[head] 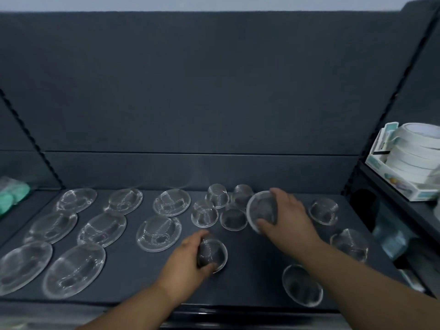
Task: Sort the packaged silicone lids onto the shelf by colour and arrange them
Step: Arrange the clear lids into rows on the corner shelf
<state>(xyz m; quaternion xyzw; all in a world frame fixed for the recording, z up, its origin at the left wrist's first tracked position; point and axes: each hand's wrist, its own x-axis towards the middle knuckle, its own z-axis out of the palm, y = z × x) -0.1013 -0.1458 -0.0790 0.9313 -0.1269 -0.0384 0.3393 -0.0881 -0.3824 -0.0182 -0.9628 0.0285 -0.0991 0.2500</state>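
Clear textured dishes lie on the dark shelf. Several flat oval plates fill its left half in rows. Several small round clear bowls cluster at the middle back and right. My left hand grips one small clear bowl low over the shelf near the front middle. My right hand holds another clear bowl, tilted on its side above the back cluster. No coloured packaged lids lie on this shelf.
Green packaged items sit in the neighbouring bay at far left. A white box with stacked white round items stands on the right-hand shelf. Slotted uprights border the bay. A clear bowl lies near the front edge.
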